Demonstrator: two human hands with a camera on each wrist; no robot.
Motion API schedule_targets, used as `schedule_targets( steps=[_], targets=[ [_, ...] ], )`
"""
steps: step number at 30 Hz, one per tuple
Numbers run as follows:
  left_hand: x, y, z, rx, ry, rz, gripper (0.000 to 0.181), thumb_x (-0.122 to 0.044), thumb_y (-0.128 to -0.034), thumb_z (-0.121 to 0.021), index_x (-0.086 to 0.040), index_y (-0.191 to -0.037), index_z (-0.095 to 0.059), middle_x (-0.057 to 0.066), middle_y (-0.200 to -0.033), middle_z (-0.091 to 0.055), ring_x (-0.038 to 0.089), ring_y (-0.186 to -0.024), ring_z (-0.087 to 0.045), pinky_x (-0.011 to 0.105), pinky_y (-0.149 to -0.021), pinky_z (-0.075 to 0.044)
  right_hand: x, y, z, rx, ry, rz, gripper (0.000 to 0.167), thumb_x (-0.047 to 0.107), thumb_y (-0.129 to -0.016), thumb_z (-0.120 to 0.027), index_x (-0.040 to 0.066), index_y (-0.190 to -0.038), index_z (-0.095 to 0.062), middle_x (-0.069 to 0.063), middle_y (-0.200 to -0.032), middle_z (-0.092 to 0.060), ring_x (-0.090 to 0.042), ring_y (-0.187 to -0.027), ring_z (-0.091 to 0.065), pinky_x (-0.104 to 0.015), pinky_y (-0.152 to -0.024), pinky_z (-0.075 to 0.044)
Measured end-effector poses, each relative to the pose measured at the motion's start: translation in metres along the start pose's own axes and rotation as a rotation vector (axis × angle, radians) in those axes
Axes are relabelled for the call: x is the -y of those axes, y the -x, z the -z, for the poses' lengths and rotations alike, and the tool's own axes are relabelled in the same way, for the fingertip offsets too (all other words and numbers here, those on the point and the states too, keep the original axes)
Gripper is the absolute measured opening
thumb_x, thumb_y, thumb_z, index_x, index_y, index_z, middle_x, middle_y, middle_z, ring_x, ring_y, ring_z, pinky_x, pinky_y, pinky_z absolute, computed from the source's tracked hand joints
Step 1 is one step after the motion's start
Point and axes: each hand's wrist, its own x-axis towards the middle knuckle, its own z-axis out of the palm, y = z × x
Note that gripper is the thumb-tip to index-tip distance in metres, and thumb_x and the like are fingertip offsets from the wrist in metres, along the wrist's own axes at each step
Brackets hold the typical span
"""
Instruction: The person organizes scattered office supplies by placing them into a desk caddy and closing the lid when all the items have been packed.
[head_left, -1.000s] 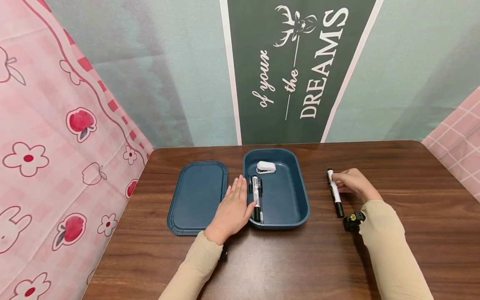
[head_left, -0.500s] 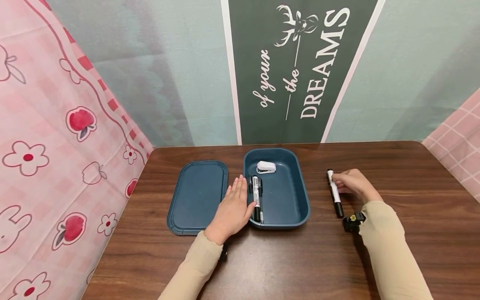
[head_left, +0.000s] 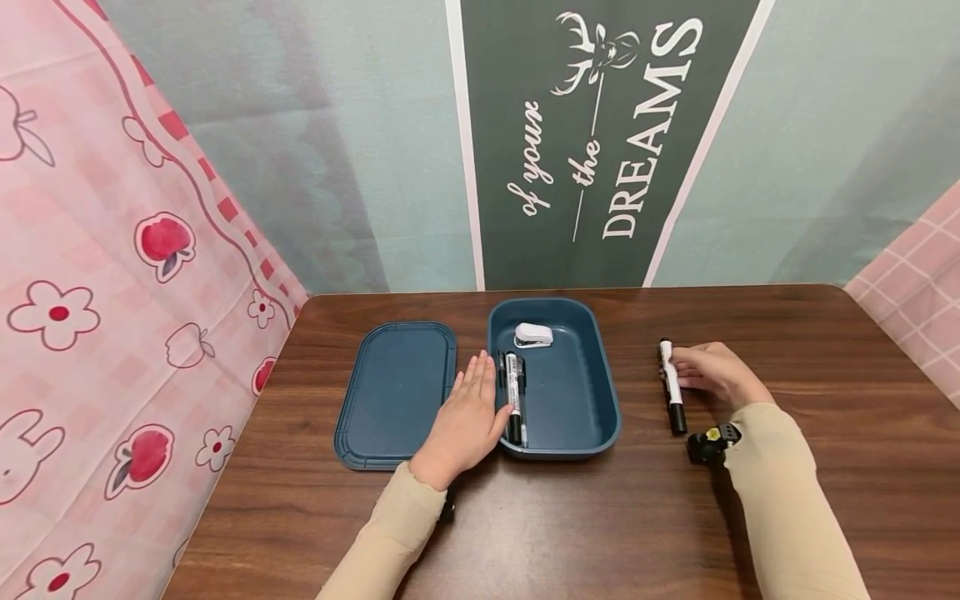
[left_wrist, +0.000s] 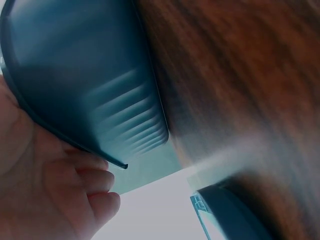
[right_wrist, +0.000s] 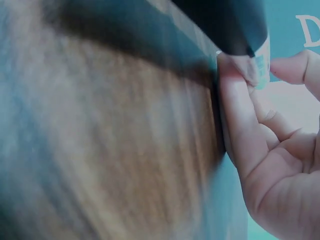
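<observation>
My left hand (head_left: 463,417) rests along the left rim of a blue plastic box (head_left: 607,400), its fingers straight. In the left wrist view the hand (left_wrist: 60,190) touches the box's outer wall (left_wrist: 100,80). Inside the box, a black-and-white marker (head_left: 513,392) lies along the left side beside other dark pens partly hidden by it. A small white stapler (head_left: 533,335) sits near the back. To the right of the box, my right hand (head_left: 716,371) pinches another black-and-white marker (head_left: 672,387) near its far end. The right wrist view shows the marker's black cap (right_wrist: 230,25) close up.
A flat blue lid (head_left: 397,392) lies on the wooden table (head_left: 570,533), left of the box. Behind the table hangs a grey-green cloth (head_left: 390,150) with printed words. Pink patterned cloth (head_left: 150,333) borders the left side.
The right hand has shifted slightly to the right, and the marker in it has turned a little straighter. The left hand stays where it was on the box.
</observation>
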Motion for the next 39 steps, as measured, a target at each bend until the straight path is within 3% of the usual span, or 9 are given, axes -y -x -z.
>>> schedule_targets(
  steps=[4, 8, 13, 21, 28, 39],
  targets=[
    [0.0, 0.0, 0.0, -0.002, -0.001, 0.001, 0.068, -0.038, -0.1022, -0.037, 0.006, -0.148, -0.014, 0.021, -0.155, -0.01, 0.029, -0.143, -0.01, 0.04, -0.115, -0.014, -0.005, 0.0, 0.004, 0.041, -0.118, 0.022, 0.022, 0.008, -0.096, -0.047, 0.01, -0.083, -0.063, 0.0, -0.079, -0.064, -0.007, -0.073, -0.062, -0.022, -0.068, -0.055],
    [0.001, 0.0, 0.0, -0.003, 0.001, -0.003, 0.067, -0.038, -0.1021, -0.037, 0.006, -0.148, -0.015, 0.021, -0.155, -0.01, 0.029, -0.143, -0.011, 0.041, -0.115, -0.015, -0.01, 0.0, 0.009, 0.119, -0.284, 0.039, 0.032, 0.003, -0.098, -0.04, 0.009, -0.08, -0.067, -0.003, -0.081, -0.068, -0.01, -0.076, -0.066, -0.023, -0.069, -0.055],
    [0.001, 0.001, -0.001, -0.011, -0.006, -0.01, 0.067, -0.037, -0.1021, -0.038, 0.007, -0.147, -0.016, 0.022, -0.154, -0.011, 0.029, -0.143, -0.012, 0.041, -0.114, -0.016, -0.014, 0.0, 0.015, 0.222, -0.459, 0.06, 0.038, 0.0, -0.099, -0.033, 0.004, -0.087, -0.069, -0.008, -0.087, -0.071, -0.016, -0.083, -0.068, -0.026, -0.074, -0.055],
    [0.001, 0.0, -0.002, -0.012, -0.006, -0.007, 0.067, -0.038, -0.1021, -0.037, 0.007, -0.147, -0.017, 0.021, -0.154, -0.011, 0.029, -0.143, -0.011, 0.04, -0.114, -0.016, -0.017, 0.0, 0.02, 0.336, -0.653, 0.057, 0.041, -0.002, -0.1, -0.026, -0.001, -0.096, -0.068, -0.014, -0.096, -0.069, -0.021, -0.091, -0.067, -0.029, -0.08, -0.054],
    [0.001, -0.001, -0.003, -0.009, -0.009, -0.007, 0.067, -0.038, -0.1022, -0.037, 0.007, -0.148, -0.016, 0.021, -0.154, -0.011, 0.028, -0.143, -0.011, 0.04, -0.115, -0.015, -0.019, 0.0, 0.023, 0.333, -0.81, 0.003, 0.043, -0.002, -0.1, -0.025, -0.005, -0.098, -0.068, -0.017, -0.098, -0.069, -0.024, -0.091, -0.068, -0.032, -0.081, -0.054],
    [0.001, -0.001, -0.002, -0.016, -0.011, -0.008, 0.067, -0.038, -0.102, -0.038, 0.007, -0.147, -0.017, 0.021, -0.154, -0.012, 0.028, -0.143, -0.011, 0.041, -0.114, -0.017, -0.016, 0.004, 0.022, 0.281, -0.844, -0.012, 0.039, -0.001, -0.101, -0.03, -0.004, -0.098, -0.068, -0.017, -0.098, -0.069, -0.026, -0.091, -0.068, -0.032, -0.082, -0.054]
  ],
)
